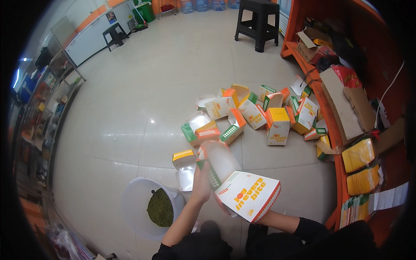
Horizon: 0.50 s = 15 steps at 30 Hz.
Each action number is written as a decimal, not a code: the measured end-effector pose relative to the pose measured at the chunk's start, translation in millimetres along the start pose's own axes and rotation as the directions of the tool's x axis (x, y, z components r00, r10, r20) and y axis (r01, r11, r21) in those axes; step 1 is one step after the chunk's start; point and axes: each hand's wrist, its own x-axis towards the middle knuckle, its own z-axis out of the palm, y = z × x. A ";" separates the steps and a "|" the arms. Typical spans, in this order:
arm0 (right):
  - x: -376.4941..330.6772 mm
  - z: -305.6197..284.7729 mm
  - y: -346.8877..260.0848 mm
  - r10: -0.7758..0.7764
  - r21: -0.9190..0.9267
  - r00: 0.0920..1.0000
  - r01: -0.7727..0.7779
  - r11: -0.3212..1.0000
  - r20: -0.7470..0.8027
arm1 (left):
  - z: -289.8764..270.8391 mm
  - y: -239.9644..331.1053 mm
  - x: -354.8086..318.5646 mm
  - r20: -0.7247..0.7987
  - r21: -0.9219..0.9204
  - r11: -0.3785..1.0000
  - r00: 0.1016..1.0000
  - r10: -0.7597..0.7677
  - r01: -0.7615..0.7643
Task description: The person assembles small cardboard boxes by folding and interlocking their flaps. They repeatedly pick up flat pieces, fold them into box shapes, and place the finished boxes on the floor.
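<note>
My left hand (201, 184) grips the left side of a white cardboard food box (242, 190) with orange and green print, near its open lid (219, 158). My right hand is hidden behind the box; only its forearm (281, 222) shows below, so it seems to hold the box from underneath. The box is tilted, held above the tiled floor. Just left of it lies another open box (185, 167) on the floor.
A heap of several similar boxes (255, 115) lies on the floor ahead. A white bucket (138, 203) holding green stuff (160, 207) stands at lower left. Orange shelving (333, 130) with flat packs runs along the right. Black stools (258, 21) stand farther off.
</note>
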 end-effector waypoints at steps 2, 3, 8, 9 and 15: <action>1.1 -0.8 1.3 0.055 0.168 0.994 -0.039 0.985 -0.094 | -1.9 7.5 3.0 0.058 0.010 1.000 0.998 0.023 -0.023; 1.9 -2.5 2.1 0.078 0.234 0.990 -0.048 0.971 -0.118 | -4.0 10.5 3.8 0.097 -0.022 1.000 0.995 0.015 -0.013; 6.0 -17.9 10.3 -0.246 -0.278 0.955 0.194 0.941 -0.168 | -13.6 -4.1 -10.6 0.377 -0.010 0.980 0.908 -0.180 0.199; 11.4 -16.9 9.1 -0.223 -0.212 0.959 0.185 0.960 -0.176 | -7.8 -17.4 -13.2 0.382 -0.061 0.943 0.881 -0.281 0.327; 41.9 -24.9 -25.1 0.237 0.496 0.837 0.048 0.867 -0.494 | -1.4 -57.8 -22.6 0.483 -0.294 0.868 0.845 -0.227 0.401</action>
